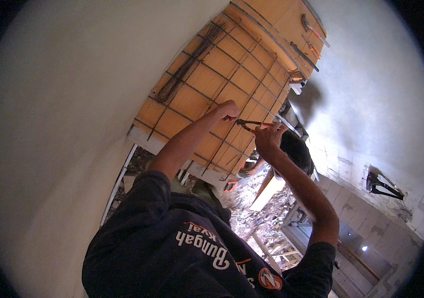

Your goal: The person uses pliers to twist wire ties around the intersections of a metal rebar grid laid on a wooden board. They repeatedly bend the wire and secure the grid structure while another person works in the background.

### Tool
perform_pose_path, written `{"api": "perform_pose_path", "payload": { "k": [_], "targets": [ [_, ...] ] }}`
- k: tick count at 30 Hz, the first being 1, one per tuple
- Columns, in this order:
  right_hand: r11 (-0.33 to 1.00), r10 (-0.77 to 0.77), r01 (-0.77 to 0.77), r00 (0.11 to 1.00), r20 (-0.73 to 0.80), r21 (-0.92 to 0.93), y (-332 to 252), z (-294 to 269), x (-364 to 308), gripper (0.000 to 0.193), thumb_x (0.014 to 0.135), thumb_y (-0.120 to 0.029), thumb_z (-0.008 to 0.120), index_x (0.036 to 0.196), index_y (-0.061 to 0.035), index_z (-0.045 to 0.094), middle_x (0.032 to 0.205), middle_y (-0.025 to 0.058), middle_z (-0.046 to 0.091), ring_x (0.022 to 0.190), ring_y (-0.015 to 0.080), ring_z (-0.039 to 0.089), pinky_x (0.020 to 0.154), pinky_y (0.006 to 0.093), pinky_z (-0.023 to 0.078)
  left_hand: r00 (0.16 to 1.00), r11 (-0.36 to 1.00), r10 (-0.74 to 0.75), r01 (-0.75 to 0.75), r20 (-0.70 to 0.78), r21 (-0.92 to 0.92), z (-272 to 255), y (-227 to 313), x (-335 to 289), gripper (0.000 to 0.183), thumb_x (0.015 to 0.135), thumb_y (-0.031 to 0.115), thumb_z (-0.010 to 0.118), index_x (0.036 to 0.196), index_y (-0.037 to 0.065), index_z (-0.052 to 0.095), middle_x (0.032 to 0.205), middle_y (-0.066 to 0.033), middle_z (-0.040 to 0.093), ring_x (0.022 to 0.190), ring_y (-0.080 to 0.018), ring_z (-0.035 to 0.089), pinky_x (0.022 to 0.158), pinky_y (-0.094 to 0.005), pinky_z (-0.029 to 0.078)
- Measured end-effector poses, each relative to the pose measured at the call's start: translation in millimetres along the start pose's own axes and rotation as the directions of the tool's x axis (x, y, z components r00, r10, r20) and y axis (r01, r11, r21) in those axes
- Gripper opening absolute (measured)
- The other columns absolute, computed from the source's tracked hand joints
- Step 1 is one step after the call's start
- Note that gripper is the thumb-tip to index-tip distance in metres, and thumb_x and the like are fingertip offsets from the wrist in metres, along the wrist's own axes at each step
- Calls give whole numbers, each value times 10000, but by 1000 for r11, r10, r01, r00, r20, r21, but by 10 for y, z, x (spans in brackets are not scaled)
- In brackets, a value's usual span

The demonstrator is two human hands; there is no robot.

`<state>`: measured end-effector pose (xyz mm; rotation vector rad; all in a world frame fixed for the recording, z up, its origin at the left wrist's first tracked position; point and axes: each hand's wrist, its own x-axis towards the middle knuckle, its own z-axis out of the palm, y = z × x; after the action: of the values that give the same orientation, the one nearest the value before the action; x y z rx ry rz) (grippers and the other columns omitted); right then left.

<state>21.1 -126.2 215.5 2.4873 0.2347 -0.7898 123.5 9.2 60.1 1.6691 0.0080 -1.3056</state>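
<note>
Right hand (270, 137) grips red-handled pincers (253, 122); left hand (228, 110) curled shut, contents can't tell. Dark shirt (142, 248) bears white lettering (204, 252), orange emblem (270, 279).

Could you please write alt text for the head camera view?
A person's right hand holds pincers over a grid of metal bars on orange boards, with the curled left hand close to the tool's tip. A bundle of thin dark wires lies at upper left.

White lettering (204, 251) stands upside down on the front of the person's dark shirt (137, 248), at the lower middle of the frame; a round orange-and-white emblem (270, 279) sits to its lower right.
</note>
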Motion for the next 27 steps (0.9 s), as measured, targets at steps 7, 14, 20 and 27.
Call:
{"api": "perform_pose_path", "payload": {
  "k": [7, 14, 20, 27],
  "targets": [
    [992, 46, -49, 999, -29, -113, -70, 35, 42, 437, 1016, -398, 442, 1189, -70, 672, 1251, 283, 599, 1254, 489, 424, 972, 724, 283, 997, 991, 76, -77, 17, 113, 41, -10, 124, 213, 773, 32, 569, 561, 12, 576, 515, -88, 518, 403, -170, 449, 386, -342, 293],
    [985, -152, 123, 954, -260, -122, 141, 4, 101, 419, 964, -434, 549, 1103, -60, 677, 987, 147, 618, 967, 321, 581, 886, 543, 409, 985, 922, 157, -173, 75, 347, -26, 29, 148, 211, 776, 30, 567, 576, -3, 624, 495, -133, 548, 401, -247, 523, 401, -385, 399],
    [986, -100, 52, 943, -316, -159, 214, 108, 236, 360, 901, -408, 644, 917, -49, 676, 955, 97, 634, 833, 265, 643, 659, 457, 503, 737, 807, 504, -216, -450, 550, 340, -413, -111, 152, 818, 115, 644, 876, -25, 637, 790, -223, 663, 777, -360, 693, 661, -479, 561],
    [971, -230, 237, 939, -257, -5, 339, 384, 337, 249, 876, -268, 651, 921, -34, 725, 785, 69, 714, 757, 254, 728, 460, 486, 515, 785, 811, 464, -191, -409, 553, 918, -867, -305, 209, 839, 151, 661, 991, 13, 625, 940, -221, 664, 918, -386, 677, 749, -476, 564]
  ]
}}
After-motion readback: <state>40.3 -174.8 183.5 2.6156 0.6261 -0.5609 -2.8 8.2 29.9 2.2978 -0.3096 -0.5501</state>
